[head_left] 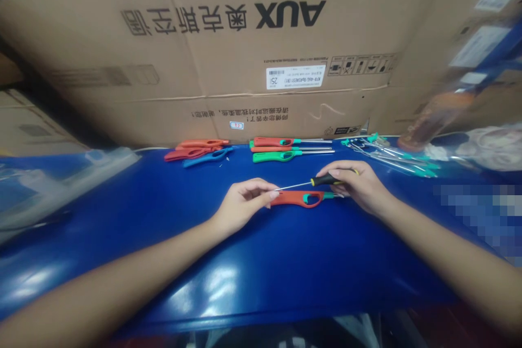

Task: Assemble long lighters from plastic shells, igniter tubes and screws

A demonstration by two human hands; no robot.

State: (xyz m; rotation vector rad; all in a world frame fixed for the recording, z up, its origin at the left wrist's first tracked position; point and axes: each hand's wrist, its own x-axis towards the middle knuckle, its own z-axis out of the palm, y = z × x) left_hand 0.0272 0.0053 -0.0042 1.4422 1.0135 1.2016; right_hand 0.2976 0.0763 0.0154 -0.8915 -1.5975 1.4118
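An orange gas lighter (293, 198) with a teal trigger lies on the blue table in front of me. Its handle end is in the closed fingers of my left hand (246, 202). My right hand (362, 180) grips a screwdriver (324, 179) with a black and yellow handle. The thin metal shaft slants down to the left, and its tip reaches the fingertips of my left hand, above the lighter's handle. Whether the tip sits on a screw is hidden. The lighter's nozzle end passes under my right fingers.
Behind my hands lie several assembled lighters (273, 156) in orange and green. Orange and blue handle shells (207, 159) are to their left; metal tubes with teal parts (391, 156) are to the right. A large cardboard box (228, 65) walls off the back. A clear plastic bag (493, 147) is at right.
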